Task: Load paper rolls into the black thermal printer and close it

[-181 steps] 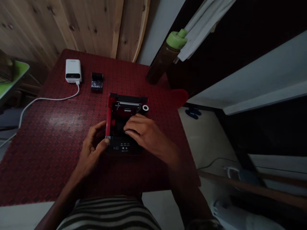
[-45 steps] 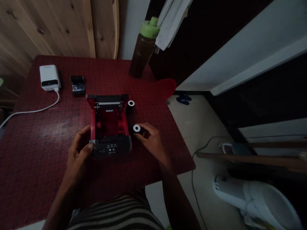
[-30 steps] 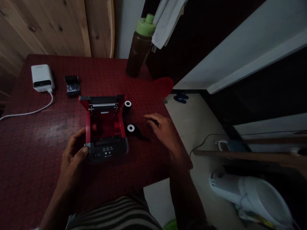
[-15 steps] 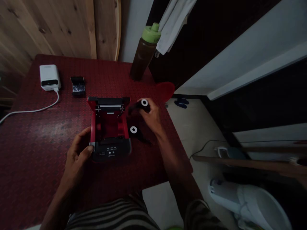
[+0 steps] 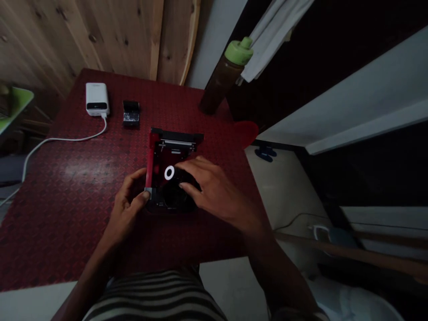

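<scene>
A small red and black printer stands on the table with its lid raised and its compartment exposed. Wrapped round its left front corner, my left hand has the thumb on top and the fingers along the side. Between thumb and fingers of my right hand is a black ribbon roll with a white ring-shaped end, over the open compartment. A dark loose strip seems to hang from the roll across the printer's front panel. My right hand hides the printer's right side.
On the dark red table lie a white power bank with a white cable and a small black piece. A brown bottle with a green cap stands at the back right. A red stool shows beyond the table edge.
My right hand has carried the ribbon roll leftward from beside the printer to over its compartment. A second roll right of the printer is now out of sight. The left hand keeps its hold.
</scene>
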Action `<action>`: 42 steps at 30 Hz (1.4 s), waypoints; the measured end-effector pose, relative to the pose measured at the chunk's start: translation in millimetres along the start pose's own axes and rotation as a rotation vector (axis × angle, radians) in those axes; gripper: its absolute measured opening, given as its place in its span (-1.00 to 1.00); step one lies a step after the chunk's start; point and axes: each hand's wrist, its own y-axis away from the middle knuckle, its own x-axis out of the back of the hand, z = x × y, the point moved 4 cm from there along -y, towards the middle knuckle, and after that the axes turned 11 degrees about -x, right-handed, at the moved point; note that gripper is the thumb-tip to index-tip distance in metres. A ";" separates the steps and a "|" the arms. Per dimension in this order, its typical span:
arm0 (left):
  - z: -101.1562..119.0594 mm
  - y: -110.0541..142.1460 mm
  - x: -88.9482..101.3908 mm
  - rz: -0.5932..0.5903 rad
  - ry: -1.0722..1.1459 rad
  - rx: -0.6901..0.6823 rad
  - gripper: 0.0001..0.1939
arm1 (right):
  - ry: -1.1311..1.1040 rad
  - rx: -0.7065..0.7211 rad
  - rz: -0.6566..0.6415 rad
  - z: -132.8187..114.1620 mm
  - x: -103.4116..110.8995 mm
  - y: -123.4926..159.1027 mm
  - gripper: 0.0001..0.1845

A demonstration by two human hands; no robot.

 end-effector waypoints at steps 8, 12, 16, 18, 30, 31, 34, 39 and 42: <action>-4.6 -1.3 0.5 0.004 0.000 -0.011 -0.40 | 0.369 -0.111 -0.099 -21.9 -28.6 -18.2 -0.71; -6.0 -0.5 -0.6 -0.003 0.031 0.000 -0.39 | 0.445 -0.121 -0.125 -17.5 -37.8 -32.7 -0.69; -7.3 -0.3 0.1 -0.013 0.032 0.006 -0.36 | 0.458 -0.152 -0.137 -12.4 -44.9 -44.6 -0.72; -7.1 -0.5 0.9 -0.014 0.025 0.004 -0.37 | 0.446 -0.150 -0.110 -10.3 -48.1 -46.7 -0.73; -3.5 -1.8 -0.5 0.008 0.009 0.013 -0.37 | -0.016 0.148 -0.062 -4.4 -19.6 -4.4 -0.54; -3.4 -1.6 -0.3 0.010 0.006 0.012 -0.37 | -0.017 0.155 -0.072 -6.3 -18.3 -1.0 -0.59; -2.7 -0.2 1.4 0.002 0.002 -0.002 -0.37 | 0.023 0.143 -0.037 -9.5 -20.6 2.2 -0.76; 8.7 -13.3 6.5 0.085 -0.058 -0.063 -0.36 | 0.056 0.152 0.218 -6.7 -28.1 8.0 -0.74; 26.3 -42.5 3.8 0.144 -0.145 -0.243 -0.39 | 0.058 0.146 0.375 -4.8 -32.2 20.5 -0.74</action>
